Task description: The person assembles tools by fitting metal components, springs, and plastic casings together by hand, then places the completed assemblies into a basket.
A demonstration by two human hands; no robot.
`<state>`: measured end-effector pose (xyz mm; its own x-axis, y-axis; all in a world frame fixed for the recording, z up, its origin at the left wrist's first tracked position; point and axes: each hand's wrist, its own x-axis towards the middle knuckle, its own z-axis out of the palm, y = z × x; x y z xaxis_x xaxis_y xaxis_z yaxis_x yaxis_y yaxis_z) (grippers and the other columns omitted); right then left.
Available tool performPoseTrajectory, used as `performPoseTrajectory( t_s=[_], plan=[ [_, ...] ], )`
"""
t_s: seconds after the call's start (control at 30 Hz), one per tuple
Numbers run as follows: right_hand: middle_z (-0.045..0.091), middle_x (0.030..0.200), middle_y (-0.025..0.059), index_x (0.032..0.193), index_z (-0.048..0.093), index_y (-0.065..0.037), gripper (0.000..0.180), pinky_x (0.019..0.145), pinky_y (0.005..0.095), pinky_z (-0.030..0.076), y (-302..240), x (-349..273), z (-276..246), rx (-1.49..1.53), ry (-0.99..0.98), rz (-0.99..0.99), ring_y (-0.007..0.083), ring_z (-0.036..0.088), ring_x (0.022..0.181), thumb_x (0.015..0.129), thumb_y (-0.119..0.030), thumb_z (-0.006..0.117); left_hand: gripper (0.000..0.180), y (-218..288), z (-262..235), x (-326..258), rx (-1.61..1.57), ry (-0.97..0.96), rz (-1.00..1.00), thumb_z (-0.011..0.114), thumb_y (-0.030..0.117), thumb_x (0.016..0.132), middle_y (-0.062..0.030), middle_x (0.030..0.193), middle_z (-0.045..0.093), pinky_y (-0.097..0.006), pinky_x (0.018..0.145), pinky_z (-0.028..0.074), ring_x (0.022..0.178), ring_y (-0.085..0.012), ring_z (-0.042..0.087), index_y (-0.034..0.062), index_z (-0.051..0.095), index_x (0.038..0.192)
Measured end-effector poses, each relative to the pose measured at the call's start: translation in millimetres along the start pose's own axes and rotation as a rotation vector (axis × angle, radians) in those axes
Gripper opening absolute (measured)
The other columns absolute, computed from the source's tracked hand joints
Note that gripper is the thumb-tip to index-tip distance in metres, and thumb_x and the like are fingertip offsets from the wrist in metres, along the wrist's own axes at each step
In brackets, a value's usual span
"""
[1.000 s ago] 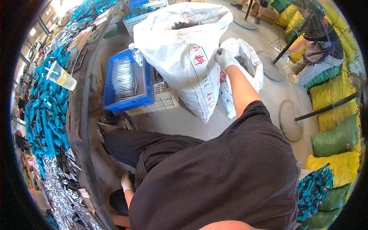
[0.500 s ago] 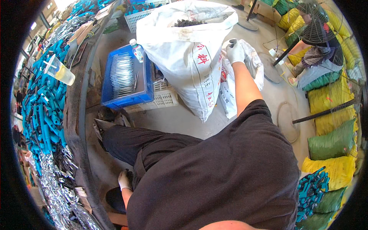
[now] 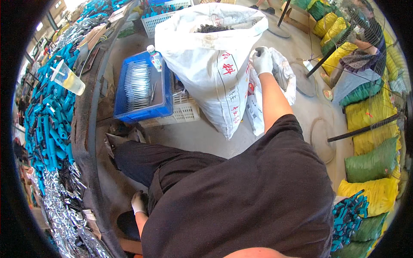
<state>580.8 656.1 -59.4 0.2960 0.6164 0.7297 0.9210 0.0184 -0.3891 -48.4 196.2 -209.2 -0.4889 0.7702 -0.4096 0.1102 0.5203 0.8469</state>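
Note:
A tall white woven sack (image 3: 206, 64) stands before me with its mouth wide, and dark coiled parts (image 3: 213, 29) show inside. At its right side is my right hand (image 3: 263, 62), in a white glove with dark fingertips. Its fingers are bent and closed on the sack's side, below the rim. A smaller white sack (image 3: 284, 79) stands just behind that hand. My left hand (image 3: 139, 203), also gloved, hangs low beside my dark trouser leg. Its fingers are mostly hidden, so whether it holds anything does not show.
Left of the sack, a blue crate (image 3: 165, 103) with rows of silvery metal pieces and a bottle (image 3: 154, 58) rests on a white basket (image 3: 185, 109). Teal tool parts (image 3: 51, 129) and a cup (image 3: 68, 78) cover the left bench. A person (image 3: 365, 47) sits by full sacks (image 3: 372, 159) at right.
The large sack has shifted slightly, and my right hand remains at its side. My left hand has barely moved. At right, the seated person has changed posture.

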Motion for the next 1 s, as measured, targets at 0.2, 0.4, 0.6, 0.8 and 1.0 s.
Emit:
performPoseTrajectory(
  t_s=[0.2, 0.4, 0.6, 0.8, 1.0],
  plan=[
    [0.064, 0.086, 0.0121, 0.078, 0.072, -0.011, 0.014, 0.086, 0.0409, 0.040, 7, -1, 5, 0.028, 0.041, -0.010, 0.0301, 0.055, 0.096, 0.069, -0.022, 0.068, 0.028, -16, -7, 10, 0.188, -0.024, 0.170, 0.056, 0.016, 0.086, -0.0108, 0.091, 0.065, -0.032, 0.070, 0.048, 0.078, -0.0213, 0.061, -0.0020, 0.064, 0.105],
    [0.063, 0.087, 0.0114, 0.076, 0.072, -0.011, 0.013, 0.088, 0.0401, 0.039, 4, -1, 5, 0.026, 0.022, -0.033, 0.0296, 0.054, 0.096, 0.067, -0.018, 0.067, 0.027, -35, -11, 16, 0.044, 0.036, 0.026, 0.055, 0.015, 0.086, -0.0105, 0.093, 0.065, -0.035, 0.075, 0.048, 0.082, -0.0208, 0.061, -0.0035, 0.064, 0.103],
    [0.063, 0.085, 0.0097, 0.079, 0.072, -0.011, 0.013, 0.088, 0.0397, 0.039, 2, 0, -5, 0.071, 0.009, 0.041, 0.0284, 0.055, 0.096, 0.068, -0.016, 0.066, 0.028, -23, -9, 14, -0.041, 0.003, -0.047, 0.056, 0.017, 0.085, -0.0089, 0.094, 0.064, -0.033, 0.075, 0.046, 0.085, -0.0207, 0.060, -0.0019, 0.065, 0.103],
    [0.066, 0.087, 0.0150, 0.081, 0.070, -0.009, 0.012, 0.086, 0.0408, 0.044, -3, 10, -26, 0.090, -0.001, 0.081, 0.0318, 0.059, 0.092, 0.073, -0.013, 0.063, 0.027, -34, -10, 19, -0.047, 0.006, 0.000, 0.056, 0.018, 0.085, -0.0090, 0.093, 0.064, -0.034, 0.071, 0.047, 0.081, -0.0219, 0.060, -0.0012, 0.065, 0.101],
    [0.066, 0.092, 0.0193, 0.094, 0.068, -0.006, 0.019, 0.085, 0.0419, 0.047, -10, 18, -52, 0.106, -0.062, 0.176, 0.0356, 0.061, 0.093, 0.078, -0.014, 0.059, 0.027, -36, -11, 22, -0.117, 0.021, -0.059, 0.056, 0.015, 0.084, -0.0096, 0.092, 0.063, -0.036, 0.070, 0.048, 0.082, -0.0238, 0.060, -0.0026, 0.064, 0.103]
  ],
)
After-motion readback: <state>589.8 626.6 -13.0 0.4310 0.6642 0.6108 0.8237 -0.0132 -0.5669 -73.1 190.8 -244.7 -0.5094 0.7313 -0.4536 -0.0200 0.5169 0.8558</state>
